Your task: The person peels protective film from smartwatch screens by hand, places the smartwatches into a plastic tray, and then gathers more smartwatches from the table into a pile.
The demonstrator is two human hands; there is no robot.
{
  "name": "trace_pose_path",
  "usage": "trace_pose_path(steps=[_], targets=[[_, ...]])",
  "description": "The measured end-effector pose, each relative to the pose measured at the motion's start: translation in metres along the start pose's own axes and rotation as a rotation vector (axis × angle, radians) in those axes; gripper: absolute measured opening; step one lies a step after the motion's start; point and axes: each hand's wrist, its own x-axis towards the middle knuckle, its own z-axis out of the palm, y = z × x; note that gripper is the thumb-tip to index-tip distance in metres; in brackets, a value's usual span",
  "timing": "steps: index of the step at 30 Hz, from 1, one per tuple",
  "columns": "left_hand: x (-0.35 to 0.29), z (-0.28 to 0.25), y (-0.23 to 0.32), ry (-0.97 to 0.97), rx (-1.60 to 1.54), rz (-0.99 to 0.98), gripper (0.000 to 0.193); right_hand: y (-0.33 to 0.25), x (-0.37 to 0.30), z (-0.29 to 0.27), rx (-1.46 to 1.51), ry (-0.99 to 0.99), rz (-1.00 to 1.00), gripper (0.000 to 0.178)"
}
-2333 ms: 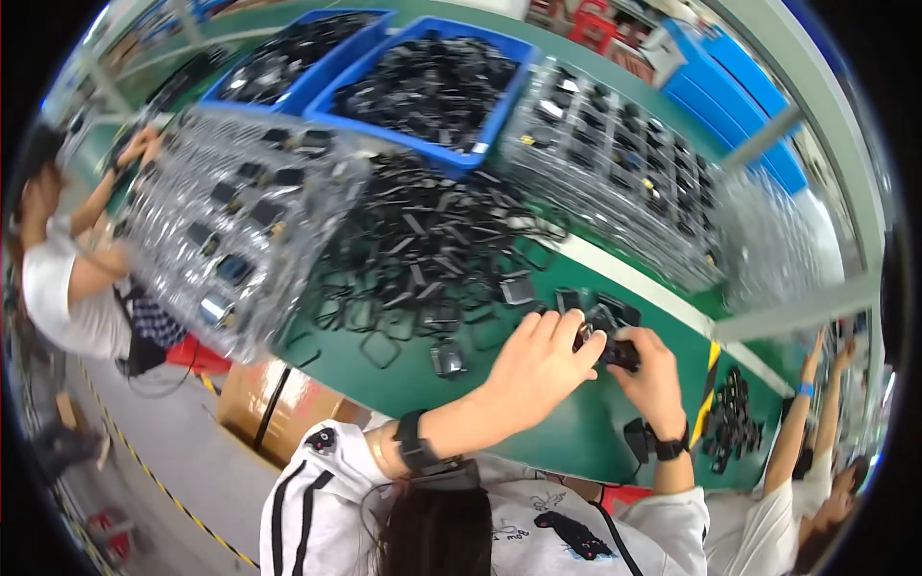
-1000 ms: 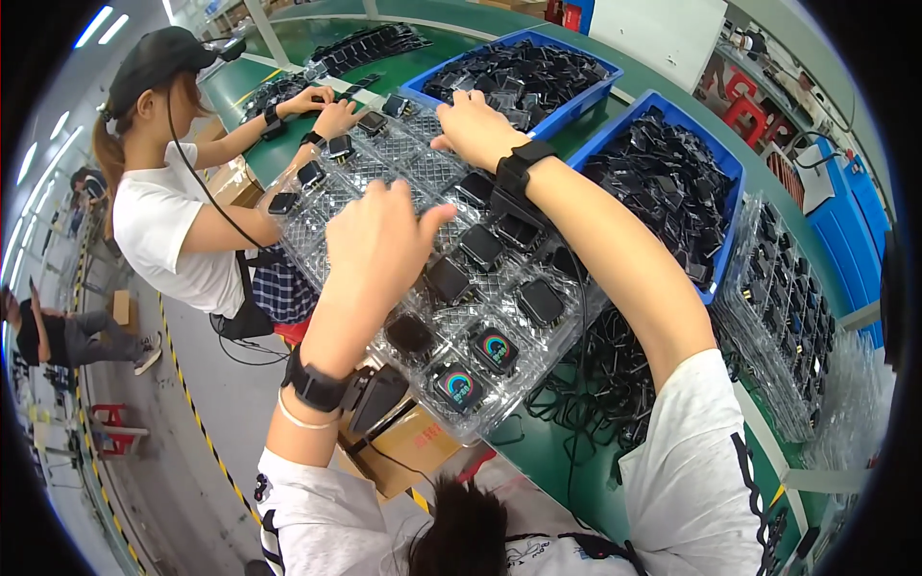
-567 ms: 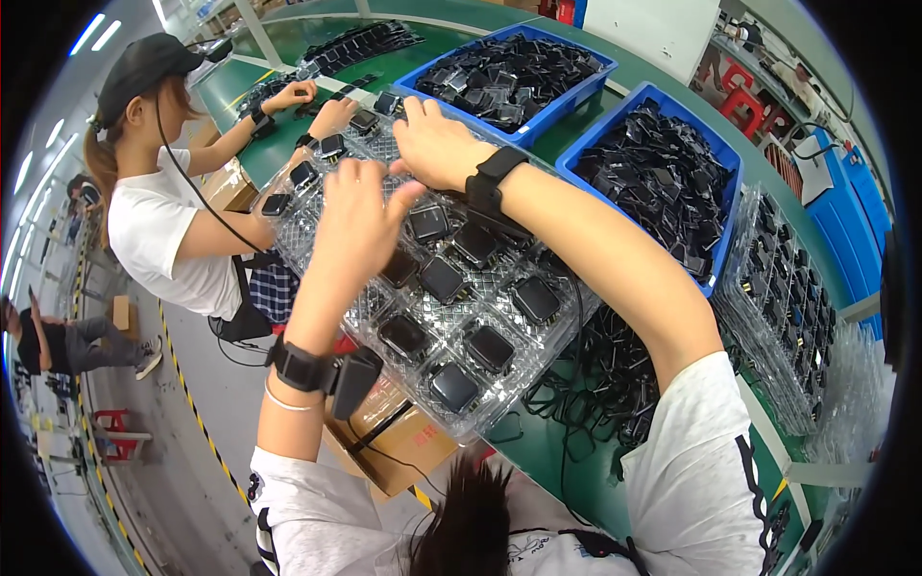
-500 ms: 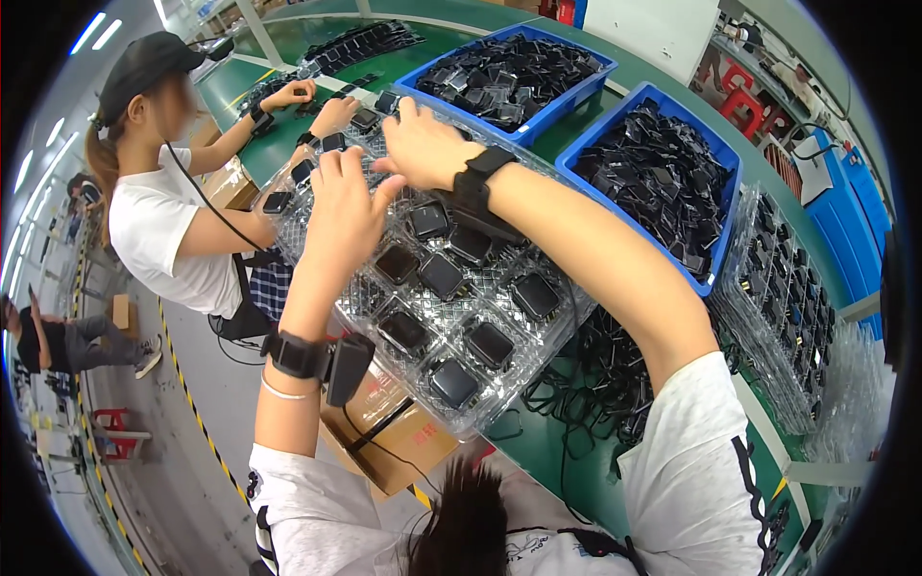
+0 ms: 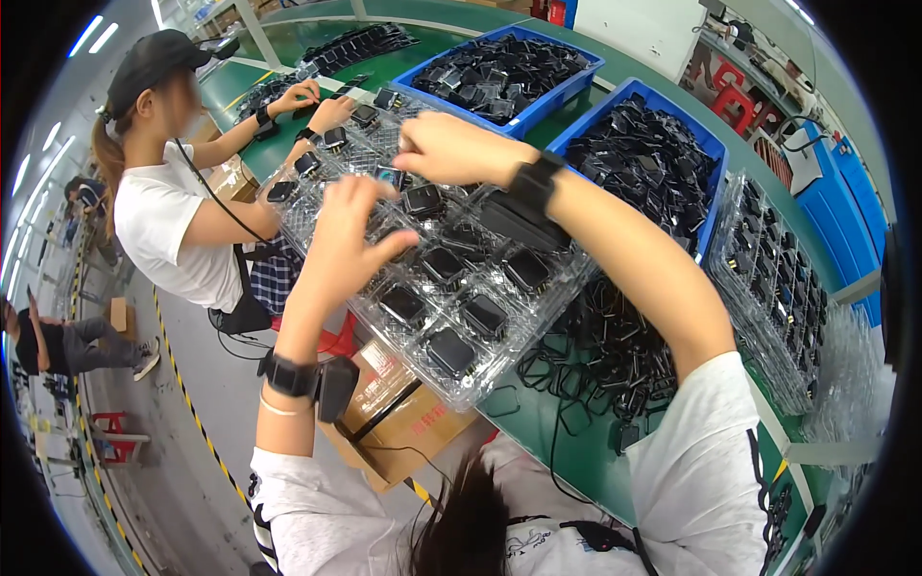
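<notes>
Head view: a watch [image 5: 389, 176] newly glows, seemingly woken, between spread, empty-looking left hand [image 5: 348, 240] and curled right hand [image 5: 451, 150], its hold unclear.

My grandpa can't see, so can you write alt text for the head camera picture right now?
A person's left hand and right hand reach over a clear plastic tray of black, square smartwatch bodies. Beyond it stand two blue bins heaped with black parts; a co-worker in a black cap is at left.

Watch bodies [image 5: 483, 314] lie in the tray [image 5: 485, 372], left of loose frames [image 5: 624, 346], before two bins [image 5: 567, 98].
</notes>
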Motion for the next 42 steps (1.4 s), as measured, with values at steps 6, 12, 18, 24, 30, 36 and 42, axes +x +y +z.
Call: trace_pose_path(steps=[6,12,18,24,30,36,42], targets=[[-0.019,0.002,-0.002,0.052,-0.080,-0.063,0.028,-0.034,-0.094,0.007,0.074,-0.082,-0.157,0.027],[-0.010,0.015,0.008,-0.024,-0.069,-0.099,0.029,-0.064,-0.107,0.032,-0.048,0.150,0.063,0.025],[0.016,0.033,0.009,-0.060,-0.027,0.148,0.037,-0.064,-0.111,0.034,-0.155,0.164,0.147,0.019],[0.035,0.055,-0.009,-0.063,-0.244,0.050,0.021,-0.083,-0.207,-0.023,-0.086,0.397,0.088,0.018],[0.031,0.035,-0.057,-0.114,-0.177,0.113,0.027,-0.082,-0.405,-0.102,-0.309,0.564,0.393,0.025],[-0.015,0.027,0.166,-0.020,-0.275,0.259,0.016,-0.079,-0.544,-0.041,-0.220,0.249,0.898,0.045],[-0.093,0.136,0.304,-0.322,-0.082,0.334,0.055,-0.065,-0.570,0.005,-0.454,0.213,0.994,0.062]])
